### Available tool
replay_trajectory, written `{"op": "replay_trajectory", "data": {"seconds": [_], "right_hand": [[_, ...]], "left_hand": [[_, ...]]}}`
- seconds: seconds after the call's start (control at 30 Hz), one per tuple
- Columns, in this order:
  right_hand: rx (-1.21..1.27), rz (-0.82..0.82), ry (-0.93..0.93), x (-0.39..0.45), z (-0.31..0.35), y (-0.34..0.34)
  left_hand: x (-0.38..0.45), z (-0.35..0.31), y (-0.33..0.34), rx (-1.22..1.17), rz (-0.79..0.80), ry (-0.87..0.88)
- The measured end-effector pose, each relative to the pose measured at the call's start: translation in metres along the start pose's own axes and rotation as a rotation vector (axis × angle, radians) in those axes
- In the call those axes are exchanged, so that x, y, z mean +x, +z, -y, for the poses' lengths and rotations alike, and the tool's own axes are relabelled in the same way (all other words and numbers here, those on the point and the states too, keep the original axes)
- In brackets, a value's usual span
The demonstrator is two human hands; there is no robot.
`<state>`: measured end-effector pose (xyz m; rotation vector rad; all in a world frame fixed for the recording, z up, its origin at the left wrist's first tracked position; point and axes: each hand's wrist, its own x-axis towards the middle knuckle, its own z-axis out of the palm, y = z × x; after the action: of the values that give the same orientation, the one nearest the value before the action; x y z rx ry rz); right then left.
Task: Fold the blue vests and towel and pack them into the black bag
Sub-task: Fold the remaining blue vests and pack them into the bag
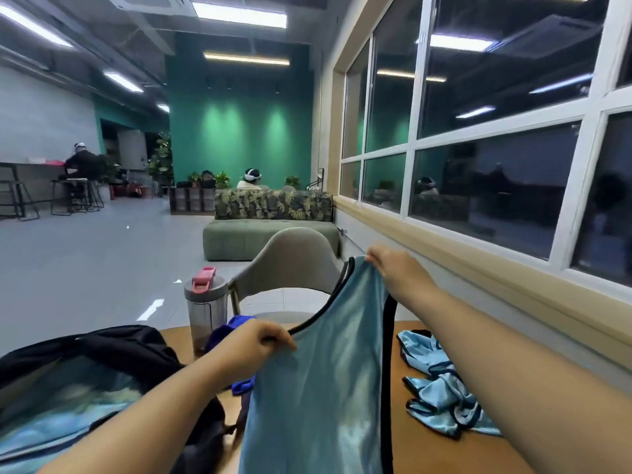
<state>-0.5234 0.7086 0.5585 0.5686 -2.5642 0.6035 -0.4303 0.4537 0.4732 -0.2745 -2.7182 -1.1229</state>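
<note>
Above the wooden table [513,453], both hands pinch a light-blue, black-trimmed vest [318,388] by its straps.

Water bottle [206,314] with pink lid upright on wooden table [441,453]; grey chair [290,265] behind; green sofa [260,234] farther back.

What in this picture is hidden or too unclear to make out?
All in the head view:
- The blue towel: mostly hidden behind the left hand and the held vest.
- The black bag: its inside is blurred and cut off by the left edge, so its contents are unclear.
- The crumpled vests on the table: their number cannot be told.
- The held vest's hem: cut off by the bottom edge.
</note>
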Motion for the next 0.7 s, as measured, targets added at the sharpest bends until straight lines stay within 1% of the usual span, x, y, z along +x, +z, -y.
{"op": "replay_trajectory", "data": {"seconds": [0.13, 0.37, 0.43, 0.53, 0.7], "right_hand": [[-0.021, -0.003, 0.003, 0.018, -0.022, 0.03], [0.098, 0.009, 0.113, 0.034, -0.068, 0.101], [0.132, 0.02, 0.15, 0.034, -0.078, 0.12], [0.209, 0.036, 0.219, 0.032, -0.094, 0.148], [0.408, 0.047, 0.3, 0.029, -0.101, 0.17]], "left_hand": [[0.019, 0.027, 0.028, -0.205, -0.011, -0.051], [0.046, 0.076, 0.077, -0.239, -0.014, -0.13], [0.05, 0.089, 0.09, -0.223, -0.02, -0.154], [0.051, 0.113, 0.107, -0.128, -0.035, -0.166], [0.057, 0.144, 0.13, 0.026, -0.044, -0.122]]}}
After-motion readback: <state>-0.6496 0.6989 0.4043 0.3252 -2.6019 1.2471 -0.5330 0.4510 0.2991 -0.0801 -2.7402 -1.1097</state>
